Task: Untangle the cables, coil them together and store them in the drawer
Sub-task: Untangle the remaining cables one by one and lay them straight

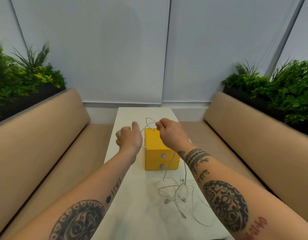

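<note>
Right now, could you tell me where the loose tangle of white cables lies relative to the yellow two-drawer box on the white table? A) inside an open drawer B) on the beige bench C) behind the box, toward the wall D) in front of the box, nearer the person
D: the tangle of white cables lies on the white table in front of the yellow two-drawer box, whose drawers are both shut.

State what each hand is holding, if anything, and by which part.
The right hand pinches a white cable near one end, its connector tip poking out. The left hand seems to grip the same cable further along, though blur makes that uncertain.
</note>
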Motion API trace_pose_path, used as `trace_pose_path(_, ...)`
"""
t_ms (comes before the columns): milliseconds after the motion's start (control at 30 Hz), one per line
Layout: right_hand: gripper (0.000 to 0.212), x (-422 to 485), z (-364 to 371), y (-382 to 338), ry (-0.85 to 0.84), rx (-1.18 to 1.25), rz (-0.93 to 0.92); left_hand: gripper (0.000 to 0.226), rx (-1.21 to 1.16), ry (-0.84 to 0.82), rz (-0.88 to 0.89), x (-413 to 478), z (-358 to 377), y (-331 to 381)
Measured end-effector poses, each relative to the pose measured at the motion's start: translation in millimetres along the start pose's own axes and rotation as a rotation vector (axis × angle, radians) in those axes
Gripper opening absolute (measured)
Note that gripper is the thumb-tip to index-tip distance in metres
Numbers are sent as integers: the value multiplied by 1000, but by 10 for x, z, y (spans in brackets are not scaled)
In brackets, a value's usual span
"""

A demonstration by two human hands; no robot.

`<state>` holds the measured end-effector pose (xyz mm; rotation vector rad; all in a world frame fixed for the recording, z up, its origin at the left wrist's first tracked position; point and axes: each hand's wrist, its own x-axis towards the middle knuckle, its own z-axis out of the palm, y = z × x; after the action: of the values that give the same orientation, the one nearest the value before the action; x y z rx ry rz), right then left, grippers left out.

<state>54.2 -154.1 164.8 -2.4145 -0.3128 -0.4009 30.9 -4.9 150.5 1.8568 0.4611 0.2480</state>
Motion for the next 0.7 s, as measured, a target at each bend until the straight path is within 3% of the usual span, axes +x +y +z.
trace_pose_path(100,30,-33,8,-20,-91,-19,-42,49,273,34,483,65,10,26)
trace_pose_path(167,28,-63,-15,-43,-123,-2,-63,42,439,-122,587,64,-13,43)
trace_pose_path(233,29,-85,-65,-49,-132,29,-64,37,463,-283,553,44,-89,48)
trace_pose_path(300,31,-97,-123,-53,-162,65,-55,31,411,-312,543,38,-157,48)
trace_pose_path(433,33,-128,-246,-37,-242,120,-38,28,439,-139,610,167,-241,126)
trace_pose_path(567,35,-158,-507,245,-222,73,32,19,347,117,453,506,-585,67)
trace_pose_path(700,35,-135,-633,302,-144,32,0,18,346,190,408,617,-711,-88)
